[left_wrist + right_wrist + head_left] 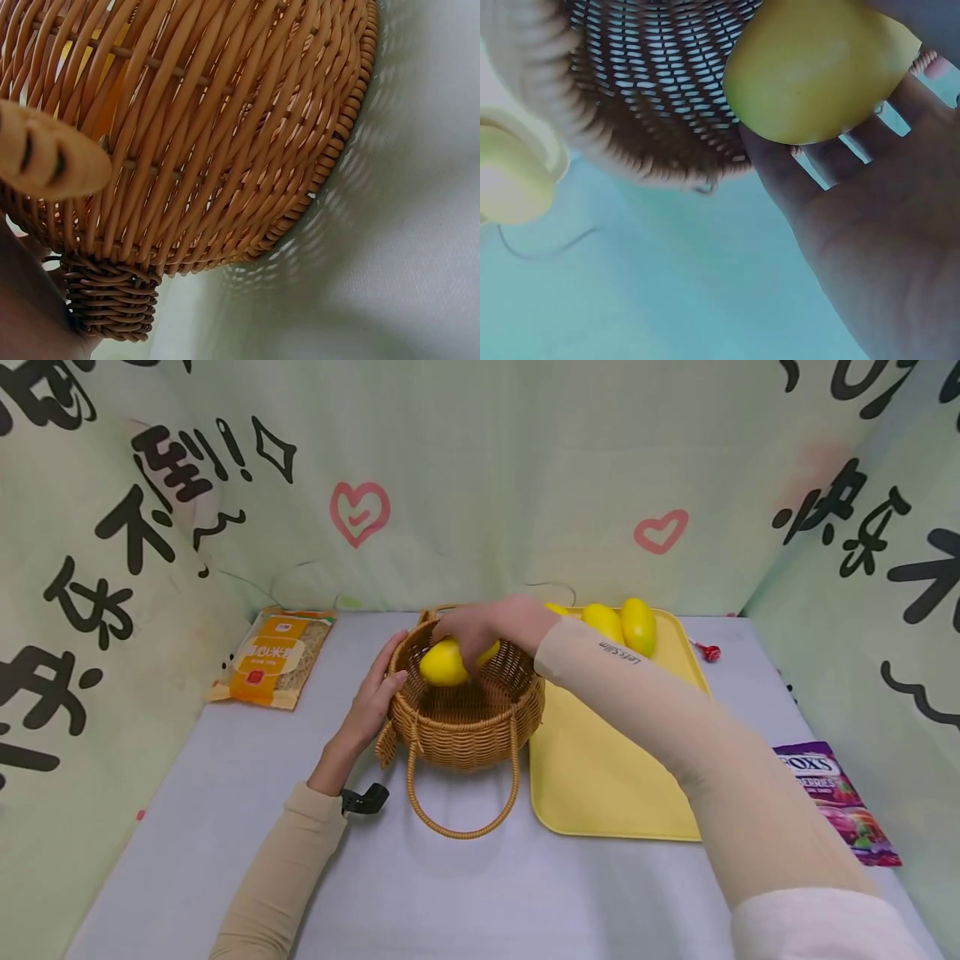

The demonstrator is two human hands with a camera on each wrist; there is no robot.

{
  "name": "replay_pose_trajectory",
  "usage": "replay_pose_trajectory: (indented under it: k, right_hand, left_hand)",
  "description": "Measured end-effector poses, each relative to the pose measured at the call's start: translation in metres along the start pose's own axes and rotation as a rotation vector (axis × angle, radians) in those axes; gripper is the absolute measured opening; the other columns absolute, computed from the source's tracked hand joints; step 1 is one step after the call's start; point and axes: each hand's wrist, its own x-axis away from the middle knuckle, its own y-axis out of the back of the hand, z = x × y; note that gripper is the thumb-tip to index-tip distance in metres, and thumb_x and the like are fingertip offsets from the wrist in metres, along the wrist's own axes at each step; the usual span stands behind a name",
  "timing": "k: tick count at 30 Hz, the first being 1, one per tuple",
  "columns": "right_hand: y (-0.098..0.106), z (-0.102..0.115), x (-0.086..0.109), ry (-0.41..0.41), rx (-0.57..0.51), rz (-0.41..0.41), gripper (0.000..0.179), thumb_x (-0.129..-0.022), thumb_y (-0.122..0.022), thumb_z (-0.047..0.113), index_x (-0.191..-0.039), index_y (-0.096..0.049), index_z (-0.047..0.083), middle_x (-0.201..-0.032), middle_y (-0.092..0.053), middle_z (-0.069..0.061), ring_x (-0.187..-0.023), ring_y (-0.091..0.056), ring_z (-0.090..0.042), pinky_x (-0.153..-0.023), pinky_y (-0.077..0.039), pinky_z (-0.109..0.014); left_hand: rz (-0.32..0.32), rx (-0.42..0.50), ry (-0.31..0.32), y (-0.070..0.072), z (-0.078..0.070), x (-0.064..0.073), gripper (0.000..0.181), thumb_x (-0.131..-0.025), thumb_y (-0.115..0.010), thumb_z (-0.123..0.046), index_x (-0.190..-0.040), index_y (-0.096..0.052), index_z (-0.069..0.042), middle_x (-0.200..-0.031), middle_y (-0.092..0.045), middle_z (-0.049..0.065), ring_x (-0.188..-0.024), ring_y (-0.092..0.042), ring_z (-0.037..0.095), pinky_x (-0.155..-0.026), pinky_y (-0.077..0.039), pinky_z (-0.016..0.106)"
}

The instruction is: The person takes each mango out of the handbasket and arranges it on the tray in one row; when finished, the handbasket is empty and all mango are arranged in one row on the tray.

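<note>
A round wicker basket (465,743) stands upright on the table, its near handle (463,835) lying toward the front. My left hand (375,693) holds the basket at its left side, fingers along the outer wall and thumb by the rim. In the left wrist view, the woven wall (217,135) fills much of the picture. At the basket's mouth, my right hand (487,627) grips a yellow lemon (444,664) from above. The right wrist view shows the lemon (817,75) against the fingers, with a greenish end over the basket's weave.
Right of the basket lies a yellow tray (615,777) with several lemons (639,627) at its far end. An orange food packet (272,660) sits at the back left. A purple candy bag (840,802) and a red lollipop (708,652) lie on the right. Curtains surround the table.
</note>
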Motion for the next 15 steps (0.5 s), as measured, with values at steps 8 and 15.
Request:
replay_pose_trajectory:
  k: [8, 15]
  right_hand:
    - [0.006, -0.008, 0.018, -0.017, -0.05, -0.052, 0.067, -0.076, -0.078, 0.013, -0.138, -0.055, 0.01, -0.133, -0.057, -0.008, -0.113, -0.052, -0.024, -0.101, -0.046, -0.041]
    - [0.014, -0.015, 0.037, -0.017, -0.1, -0.105, 0.067, -0.074, -0.077, 0.011, -0.138, -0.055, 0.008, -0.132, -0.056, -0.009, -0.112, -0.05, -0.025, -0.099, -0.045, -0.041]
  left_hand:
    - [-0.006, -0.015, 0.01, -0.002, -0.003, 0.001, 0.059, -0.103, -0.036, -0.017, -0.16, -0.019, -0.016, -0.167, -0.017, 0.006, -0.154, -0.019, 0.025, -0.124, -0.019, 0.053]
    - [-0.02, -0.013, 0.009, -0.003, 0.002, 0.0, 0.06, -0.102, -0.037, -0.02, -0.16, -0.02, -0.021, -0.167, -0.017, 0.003, -0.154, -0.018, 0.025, -0.123, -0.019, 0.056]
